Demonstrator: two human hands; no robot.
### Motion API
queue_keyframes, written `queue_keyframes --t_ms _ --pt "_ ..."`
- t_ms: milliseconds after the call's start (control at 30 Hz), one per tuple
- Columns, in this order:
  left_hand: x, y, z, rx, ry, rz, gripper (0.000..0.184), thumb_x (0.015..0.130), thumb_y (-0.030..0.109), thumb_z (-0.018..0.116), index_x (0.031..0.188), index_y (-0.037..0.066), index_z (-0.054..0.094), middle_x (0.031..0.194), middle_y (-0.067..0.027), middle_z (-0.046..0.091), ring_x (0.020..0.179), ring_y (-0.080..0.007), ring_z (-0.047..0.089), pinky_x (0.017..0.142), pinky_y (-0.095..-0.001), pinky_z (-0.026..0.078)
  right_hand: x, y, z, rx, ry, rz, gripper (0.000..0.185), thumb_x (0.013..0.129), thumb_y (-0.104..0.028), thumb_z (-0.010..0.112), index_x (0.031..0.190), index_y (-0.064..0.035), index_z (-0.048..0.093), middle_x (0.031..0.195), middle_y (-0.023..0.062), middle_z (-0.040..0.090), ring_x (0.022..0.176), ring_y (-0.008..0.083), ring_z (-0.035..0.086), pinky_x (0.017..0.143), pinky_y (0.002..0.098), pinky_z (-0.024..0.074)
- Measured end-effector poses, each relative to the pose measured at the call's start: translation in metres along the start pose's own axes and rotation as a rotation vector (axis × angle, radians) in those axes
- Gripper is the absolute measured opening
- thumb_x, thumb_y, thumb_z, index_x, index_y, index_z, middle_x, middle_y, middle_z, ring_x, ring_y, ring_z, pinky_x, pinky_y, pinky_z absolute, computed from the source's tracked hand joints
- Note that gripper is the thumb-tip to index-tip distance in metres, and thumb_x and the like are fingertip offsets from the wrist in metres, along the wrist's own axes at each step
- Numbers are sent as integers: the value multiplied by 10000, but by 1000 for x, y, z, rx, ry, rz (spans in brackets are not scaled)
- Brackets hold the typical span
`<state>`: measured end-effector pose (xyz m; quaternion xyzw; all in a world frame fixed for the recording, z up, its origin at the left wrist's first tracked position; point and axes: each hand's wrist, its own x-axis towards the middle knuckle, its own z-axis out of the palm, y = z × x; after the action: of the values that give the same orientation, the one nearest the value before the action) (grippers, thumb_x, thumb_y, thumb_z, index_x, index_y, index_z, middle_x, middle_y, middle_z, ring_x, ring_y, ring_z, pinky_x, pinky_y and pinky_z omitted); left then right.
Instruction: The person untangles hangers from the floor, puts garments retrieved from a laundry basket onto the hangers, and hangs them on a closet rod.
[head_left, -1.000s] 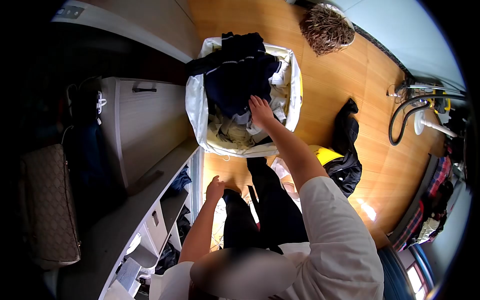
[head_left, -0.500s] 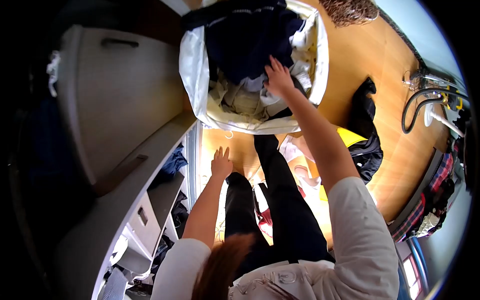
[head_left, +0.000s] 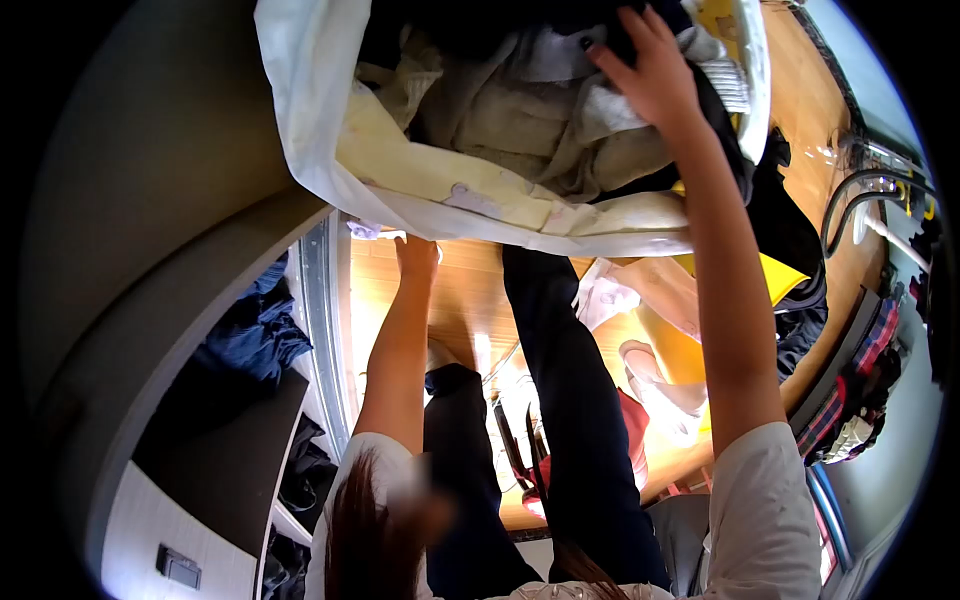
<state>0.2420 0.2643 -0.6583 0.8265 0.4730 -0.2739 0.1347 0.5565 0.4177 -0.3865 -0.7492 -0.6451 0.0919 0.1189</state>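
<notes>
A large white fabric basket (head_left: 310, 110) stands at the top of the view, filled with grey and beige clothes (head_left: 520, 100) and dark clothing at its far side. My right hand (head_left: 655, 75) is over the clothes at the right, fingers apart and resting against the dark fabric. Below the basket's near left edge is my left hand (head_left: 416, 255), its fingers partly hidden by the rim. Whether it holds anything cannot be made out. A small white hooked piece shows beside it.
Cabinet shelves with dark blue clothes (head_left: 245, 330) and a drawer (head_left: 175, 540) line the left. A black and yellow item (head_left: 790, 275) lies on the wooden floor right of the basket. A slipper (head_left: 655, 380) and a hose (head_left: 835, 205) are farther right.
The basket appears larger and closer. My left hand has gone from open above the floor to the basket's near edge. My right hand remains over the clothes, its fingers spread wider.
</notes>
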Motion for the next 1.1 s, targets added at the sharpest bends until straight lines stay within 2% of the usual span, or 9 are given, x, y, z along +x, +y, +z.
queue_keyframes --t_ms 133,400,500,533,633,733,833,1033,1100 --pt "12 -5 23 116 342 81 296 727 223 510 981 80 556 1010 -73 524 966 -217 458 721 -397 387 -6 11 17 -16 142 -64 558 712 -294 591 1140 26 428 1207 221 378 1116 352 370 914 352 329" --pt "6 -15 23 192 407 143 382 650 229 577 999 87 519 938 -75 514 913 -203 454 668 -379 377 -8 7 19 25 182 -84 566 704 -300 586 1147 12 423 1196 224 391 1121 349 367 912 351 330" --pt "8 -13 16 -217 129 171 400 634 248 587 1002 105 526 955 -85 514 936 -231 449 704 -422 374 -8 5 18 3 180 -63 562 698 -296 590 1139 13 430 1199 226 388 1116 350 372 909 352 333" --pt "8 -4 -1 -185 32 140 375 647 256 580 991 111 547 977 -98 518 964 -259 443 742 -455 368 -7 6 18 -3 195 -64 560 698 -294 591 1137 14 431 1200 228 386 1115 352 373 909 351 332" --pt "13 13 11 -170 311 200 283 708 207 546 943 52 567 1005 -117 527 1001 -270 446 808 -456 355 -10 5 24 0 217 -57 556 696 -287 592 1136 15 433 1201 235 384 1113 355 374 909 349 331" --pt "23 22 18 -451 481 115 264 741 175 529 955 21 546 1023 -135 518 988 -294 452 840 -412 351 -10 7 24 6 215 -38 559 694 -283 594 1137 17 431 1196 239 388 1112 356 376 910 349 329" --pt "22 26 8 -575 562 51 259 701 135 521 919 1 564 906 -175 549 873 -334 500 783 -417 373 -10 7 27 5 222 -43 561 692 -279 596 1136 22 429 1188 238 395 1108 356 380 909 348 329" --pt "32 31 19 -723 569 -57 287 771 135 503 1036 26 503 998 -152 538 1003 -299 442 857 -391 346 -7 9 27 -8 232 -84 564 691 -275 596 1134 30 426 1179 231 404 1090 356 394 904 349 331" --pt "15 27 19 -428 443 -9 295 753 141 521 1029 42 492 948 -133 549 950 -276 481 822 -393 369 -9 8 30 20 236 -60 562 691 -274 595 1135 26 428 1179 226 406 1088 357 396 904 350 331"
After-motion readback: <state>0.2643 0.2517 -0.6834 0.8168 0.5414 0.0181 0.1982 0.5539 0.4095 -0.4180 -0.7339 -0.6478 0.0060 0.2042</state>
